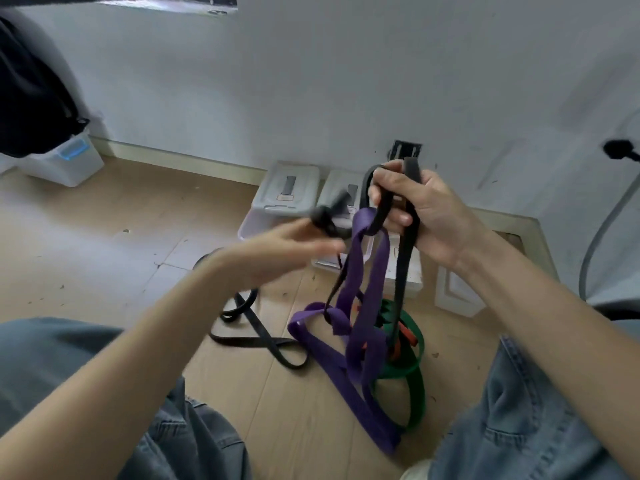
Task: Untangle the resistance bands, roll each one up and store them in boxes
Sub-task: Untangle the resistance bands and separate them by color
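right hand point(420, 216) is curled tight around the top of the black band point(403, 258), holding it up so the purple band point(360, 306) hangs looped through it, with the green band point(412, 355) and more black strap piled on the floor point(86, 237) below. left hand point(294, 247) is blurry, seems to pinch a black bit near the knot but i honestly cannot tell. i'd keep the high hand steady, slacken the purple loop and feed it back through, not yank. boxes point(287, 192) sit just behind by the wall, lids open.
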A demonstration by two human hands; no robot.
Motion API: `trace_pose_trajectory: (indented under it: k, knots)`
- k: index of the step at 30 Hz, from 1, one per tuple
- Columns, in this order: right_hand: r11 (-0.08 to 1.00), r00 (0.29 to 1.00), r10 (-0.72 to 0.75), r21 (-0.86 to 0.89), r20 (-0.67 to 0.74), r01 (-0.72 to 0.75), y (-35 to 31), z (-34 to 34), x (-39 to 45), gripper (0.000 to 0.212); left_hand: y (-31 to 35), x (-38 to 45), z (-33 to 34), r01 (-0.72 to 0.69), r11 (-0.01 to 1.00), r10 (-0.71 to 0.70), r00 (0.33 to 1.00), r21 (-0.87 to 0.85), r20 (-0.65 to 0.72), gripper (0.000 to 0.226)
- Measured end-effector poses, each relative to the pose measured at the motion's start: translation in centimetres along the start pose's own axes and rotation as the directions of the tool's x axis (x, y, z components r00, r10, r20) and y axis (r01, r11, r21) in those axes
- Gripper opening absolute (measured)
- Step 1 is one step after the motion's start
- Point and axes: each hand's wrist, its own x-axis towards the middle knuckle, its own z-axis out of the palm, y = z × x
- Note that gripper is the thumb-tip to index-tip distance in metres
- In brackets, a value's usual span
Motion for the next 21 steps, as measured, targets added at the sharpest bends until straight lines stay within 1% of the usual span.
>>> trace_pose_trajectory:
  k: [1, 2, 3, 5, 7, 8, 9, 10, 11, 12, 13, 14, 15, 16, 17, 18, 19, 21]
  knots:
    - [0.999, 0.999, -0.019, 0.033, 0.035, 0.017, 0.0, 0.1, 0.0, 0.006, -0.8, 0.3, 1.5, -0.03, 1.0, 0.03, 0.998, -0.003, 0.05, 0.055]
    - [0.998, 0.997, -0.039, 0.053, 0.062, 0.035, 0.0, 0.1, 0.0, 0.004, -1.6, 0.9, 2.9, -0.049, 0.998, 0.051, 0.998, -0.037, 0.038, 0.054]
    - [0.996, 0.995, -0.059, 0.067, 0.08, 0.054, -0.1, 0.2, 0.0, 0.001, -2.1, 1.5, 4.1, -0.055, 0.994, 0.052, 0.998, -0.092, -0.026, 0.052]
    - [0.991, 0.994, -0.096, 0.104, 0.056, 0.09, -0.5, 0.1, 0.0, 0.006, -2.2, 2.3, 5.2, -0.07, 0.98, 0.034, 0.981, -0.185, -0.192, 0.04]
    - [0.982, 0.991, -0.133, 0.136, 0.001, 0.132, -1.2, -0.3, 0.0, 0.005, -1.0, 2.3, 4.6, -0.098, 0.978, 0.034, 0.945, -0.183, -0.326, 0.026]
    - [0.98, 0.988, -0.151, 0.13, -0.03, 0.154, -1.5, -0.6, 0.1, 0.003, -0.2, 2.3, 3.7, -0.147, 0.974, 0.063, 0.908, -0.172, -0.415, 0.017]
    - [0.979, 0.984, -0.169, 0.102, -0.056, 0.174, -1.9, -1.0, 0.1, 0.001, 0.8, 2.1, 2.6, -0.23, 0.953, 0.104, 0.861, -0.198, -0.498, 0.009]
    - [0.98, 0.98, -0.186, 0.056, -0.074, 0.19, -2.2, -1.3, 0.2, 0.001, 1.9, 1.8, 1.4, -0.341, 0.906, 0.154, 0.816, -0.25, -0.558, 0.006]
    - [0.98, 0.976, -0.198, -0.003, -0.086, 0.199, -2.3, -1.6, 0.3, 0.002, 2.8, 1.3, 0.2, -0.452, 0.84, 0.211, 0.783, -0.301, -0.586, 0.007]
    - [0.978, 0.975, -0.199, -0.082, -0.097, 0.191, -2.2, -1.8, 0.4, 0.005, 3.5, 0.8, -0.9, -0.533, 0.774, 0.264, 0.763, -0.341, -0.59, 0.008]
    - [0.969, 0.976, -0.183, -0.191, -0.118, 0.159, -1.8, -1.9, 0.5, 0.007, 3.8, 0.5, -1.6, -0.561, 0.738, 0.284, 0.762, -0.375, -0.581, 0.009]
    - [0.941, 0.976, -0.151, -0.325, -0.155, 0.094, -1.3, -1.8, 0.5, 0.008, 3.5, 0.3, -1.9, -0.527, 0.755, 0.25, 0.782, -0.39, -0.572, 0.011]
    - [0.893, 0.973, -0.106, -0.45, -0.203, 0.004, -0.4, -1.8, 0.4, 0.009, 2.8, 0.2, -1.8, -0.428, 0.815, 0.154, 0.809, -0.391, -0.567, 0.014]
    - [0.841, 0.966, -0.053, -0.532, -0.252, -0.092, 0.5, -1.9, 0.4, 0.012, 1.9, 0.2, -1.5, -0.289, 0.885, 0.036, 0.824, -0.364, -0.566, 0.016]
    - [0.806, 0.956, 0.003, -0.566, -0.295, -0.177, 1.3, -2.1, 0.3, 0.016, 0.9, 0.2, -1.0, -0.153, 0.938, -0.052, 0.824, -0.31, -0.564, 0.016]
    - [0.793, 0.944, 0.043, -0.563, -0.328, -0.231, 1.8, -2.3, 0.1, 0.019, 0.1, 0.4, -0.6, -0.059, 0.97, -0.085, 0.823, -0.234, -0.562, 0.015]
    - [0.794, 0.935, 0.049, -0.554, -0.35, -0.249, 2.1, -2.6, 0.0, 0.02, -0.3, 0.5, -0.5, -0.026, 0.987, -0.07, 0.825, -0.16, -0.561, 0.016]
    - [0.802, 0.929, -0.012, -0.559, -0.369, -0.211, 1.8, -2.9, -0.1, 0.023, -0.1, 0.4, -0.9, -0.078, 0.994, 0.017, 0.819, -0.081, -0.574, 0.014]
